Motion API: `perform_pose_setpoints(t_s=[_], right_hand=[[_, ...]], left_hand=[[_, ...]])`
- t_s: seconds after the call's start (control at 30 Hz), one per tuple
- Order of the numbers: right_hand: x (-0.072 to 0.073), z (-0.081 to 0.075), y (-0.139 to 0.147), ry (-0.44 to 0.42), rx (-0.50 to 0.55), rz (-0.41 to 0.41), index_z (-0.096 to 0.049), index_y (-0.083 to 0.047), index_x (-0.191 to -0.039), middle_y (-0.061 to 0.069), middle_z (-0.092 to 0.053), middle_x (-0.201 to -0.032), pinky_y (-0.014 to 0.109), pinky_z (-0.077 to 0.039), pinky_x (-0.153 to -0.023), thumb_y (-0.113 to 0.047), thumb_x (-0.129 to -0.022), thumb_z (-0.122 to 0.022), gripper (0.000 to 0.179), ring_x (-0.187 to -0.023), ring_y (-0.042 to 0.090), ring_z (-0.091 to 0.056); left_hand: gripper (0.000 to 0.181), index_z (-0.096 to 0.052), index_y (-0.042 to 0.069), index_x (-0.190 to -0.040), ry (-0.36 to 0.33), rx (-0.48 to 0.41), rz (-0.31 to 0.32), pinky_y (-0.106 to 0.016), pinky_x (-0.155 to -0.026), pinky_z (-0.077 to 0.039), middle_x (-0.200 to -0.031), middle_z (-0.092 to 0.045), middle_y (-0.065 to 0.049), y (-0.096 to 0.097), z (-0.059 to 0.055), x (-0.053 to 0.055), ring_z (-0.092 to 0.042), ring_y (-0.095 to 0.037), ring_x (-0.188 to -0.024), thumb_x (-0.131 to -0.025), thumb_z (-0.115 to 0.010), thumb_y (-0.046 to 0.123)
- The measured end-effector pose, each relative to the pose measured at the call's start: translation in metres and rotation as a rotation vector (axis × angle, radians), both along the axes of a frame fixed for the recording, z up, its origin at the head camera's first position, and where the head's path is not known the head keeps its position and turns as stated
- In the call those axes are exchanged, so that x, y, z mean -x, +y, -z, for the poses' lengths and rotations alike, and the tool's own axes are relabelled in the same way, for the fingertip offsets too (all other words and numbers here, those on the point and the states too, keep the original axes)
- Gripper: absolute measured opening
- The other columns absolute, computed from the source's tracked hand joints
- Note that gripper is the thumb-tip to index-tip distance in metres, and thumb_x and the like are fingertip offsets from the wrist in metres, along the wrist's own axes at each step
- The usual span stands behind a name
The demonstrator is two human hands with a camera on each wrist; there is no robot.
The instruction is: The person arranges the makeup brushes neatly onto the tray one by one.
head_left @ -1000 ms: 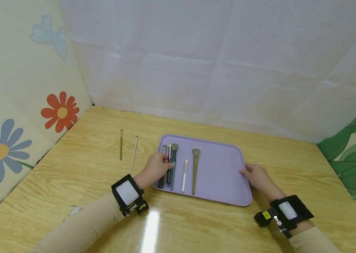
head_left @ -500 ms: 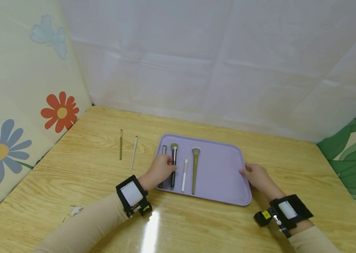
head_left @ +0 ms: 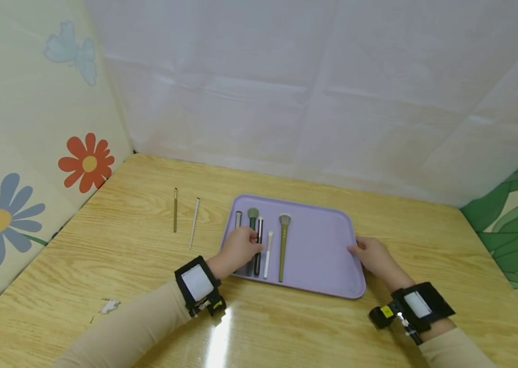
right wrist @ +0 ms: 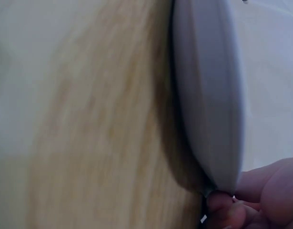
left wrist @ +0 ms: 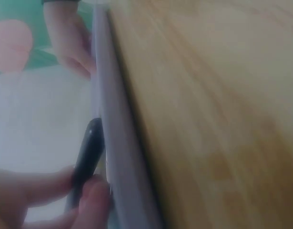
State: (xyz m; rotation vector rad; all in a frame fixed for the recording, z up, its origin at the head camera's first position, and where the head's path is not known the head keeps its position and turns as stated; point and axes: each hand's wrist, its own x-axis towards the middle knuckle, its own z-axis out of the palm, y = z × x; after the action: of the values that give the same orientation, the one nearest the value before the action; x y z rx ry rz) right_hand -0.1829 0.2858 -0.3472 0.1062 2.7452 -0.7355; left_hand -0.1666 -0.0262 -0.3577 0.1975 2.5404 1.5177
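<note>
You wear plain beige long sleeves: the left sleeve (head_left: 125, 327) fills the bottom left of the frame, the right sleeve (head_left: 454, 350) the lower right corner. Your left hand (head_left: 238, 250) and right hand (head_left: 375, 259) are bare. A squarish black left wristband (head_left: 186, 292) and matching right wristband (head_left: 438, 301) each carry a white rectangular panel (head_left: 196, 282). On each, a silvery metal fitting (head_left: 403, 321) joins a small black camera (head_left: 380, 318) marked with a yellow patch (head_left: 386, 311).

At the bottom right, the right hand (right wrist: 275, 194) pinched the edge of a grayish purple tray (right wrist: 215, 95) that went up to the top. A wooden table (right wrist: 103, 124) lay on the left.
</note>
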Motion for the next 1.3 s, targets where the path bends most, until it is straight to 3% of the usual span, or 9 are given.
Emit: perform_pose_setpoints(t_s=[0.43,0.63,0.73,0.93,1.1,1.2,1.3], right_hand=[[0.0,0.001,0.001,0.001,0.011,0.003,-0.035,0.018,-0.138,0.031,-0.055,-0.121,0.035,-0.053,-0.07,-0.012,-0.103,-0.045,0.047,-0.091,0.028,-0.057],[0.0,0.001,0.001,0.004,-0.003,-0.001,-0.035,0.019,-0.138,0.034,-0.053,-0.125,0.04,-0.054,-0.077,-0.012,-0.103,-0.045,0.048,-0.095,0.03,-0.057],[0.0,0.001,0.001,0.013,0.001,-0.004,-0.036,0.019,-0.137,0.033,-0.055,-0.119,0.039,-0.054,-0.073,-0.011,-0.102,-0.046,0.047,-0.091,0.029,-0.058],[-0.001,0.001,0.001,0.021,0.01,-0.008,-0.036,0.019,-0.137,0.03,-0.057,-0.114,0.034,-0.052,-0.068,-0.011,-0.102,-0.047,0.047,-0.087,0.028,-0.058],[-0.001,0.0,0.001,0.019,0.016,-0.007,-0.036,0.018,-0.137,0.028,-0.057,-0.112,0.034,-0.051,-0.067,-0.012,-0.102,-0.046,0.047,-0.086,0.027,-0.057],[-0.001,0.0,0.001,0.022,0.015,-0.005,-0.036,0.018,-0.137,0.028,-0.057,-0.111,0.033,-0.051,-0.065,-0.011,-0.102,-0.046,0.047,-0.084,0.026,-0.057],[-0.001,0.0,0.001,0.018,0.015,0.0,-0.036,0.018,-0.138,0.028,-0.057,-0.112,0.034,-0.051,-0.066,-0.012,-0.102,-0.046,0.048,-0.085,0.027,-0.057]], left_hand=[[0.008,-0.063,-0.007,-0.08,0.021,-0.037,0.04,-0.018,-0.047,-0.036,-0.06,-0.045,0.002,0.013,-0.002,-0.003,-0.041,-0.008,-0.053,-0.083,-0.07,-0.004],[0.028,-0.051,0.004,-0.065,0.013,-0.025,0.064,-0.018,-0.046,-0.031,-0.056,-0.038,0.003,0.022,-0.003,-0.002,-0.037,-0.009,-0.051,-0.085,-0.069,-0.003],[0.029,-0.052,0.004,-0.063,0.021,-0.002,0.072,-0.018,-0.046,-0.031,-0.055,-0.039,0.003,0.027,-0.004,-0.003,-0.037,-0.009,-0.05,-0.085,-0.07,-0.001],[0.009,-0.065,-0.007,-0.082,-0.023,-0.012,0.07,-0.019,-0.046,-0.036,-0.06,-0.047,0.001,0.033,-0.006,-0.004,-0.043,-0.01,-0.053,-0.084,-0.071,-0.001],[0.011,-0.065,-0.01,-0.091,-0.045,-0.019,0.066,-0.02,-0.048,-0.041,-0.064,-0.05,-0.001,0.037,-0.008,-0.004,-0.047,-0.011,-0.055,-0.084,-0.07,-0.004],[0.008,-0.065,-0.008,-0.083,-0.014,0.004,0.069,-0.019,-0.048,-0.039,-0.062,-0.047,0.0,0.04,-0.009,-0.004,-0.045,-0.01,-0.055,-0.084,-0.071,-0.003],[0.016,-0.062,-0.004,-0.071,0.01,0.022,0.076,-0.018,-0.046,-0.035,-0.057,-0.043,0.002,0.042,-0.009,-0.004,-0.041,-0.009,-0.052,-0.083,-0.072,-0.002]])
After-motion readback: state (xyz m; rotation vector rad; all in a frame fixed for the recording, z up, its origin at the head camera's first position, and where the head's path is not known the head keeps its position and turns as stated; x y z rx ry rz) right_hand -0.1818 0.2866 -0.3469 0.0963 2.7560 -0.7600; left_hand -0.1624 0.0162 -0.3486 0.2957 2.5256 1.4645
